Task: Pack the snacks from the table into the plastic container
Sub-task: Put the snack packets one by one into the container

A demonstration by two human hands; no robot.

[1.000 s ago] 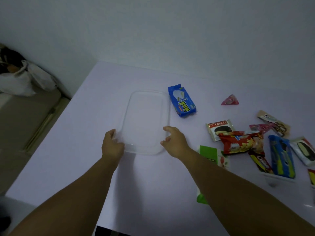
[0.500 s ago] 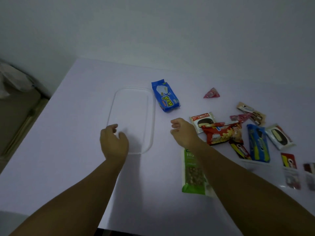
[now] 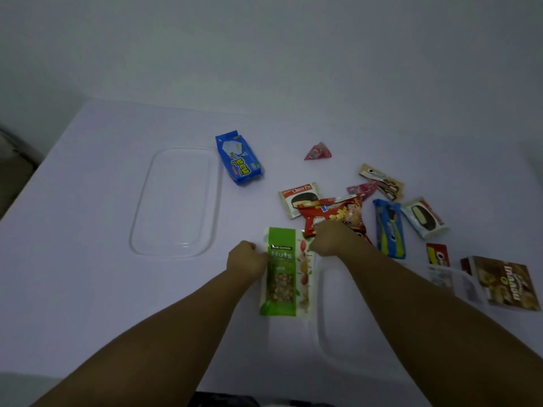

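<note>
Right of the plastic container [image 3: 176,201], both hands have left its near rim and now meet at the green nuts pouch [image 3: 286,271]. The left hand [image 3: 246,258] pinches the pouch's left edge in a closed grip; the right hand [image 3: 332,239] curls at its upper right corner, grip contact uncertain. The container lies empty on the worktop [image 3: 88,289]. Packing has therefore moved from positioning to first pickup. The remaining snacks, including the blue wafer pack [image 3: 239,157], lie right of the container.

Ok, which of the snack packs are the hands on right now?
The green nuts pouch: left hand and right hand flank its top edge. It lies nearest the person; the other packs lie untouched.
</note>
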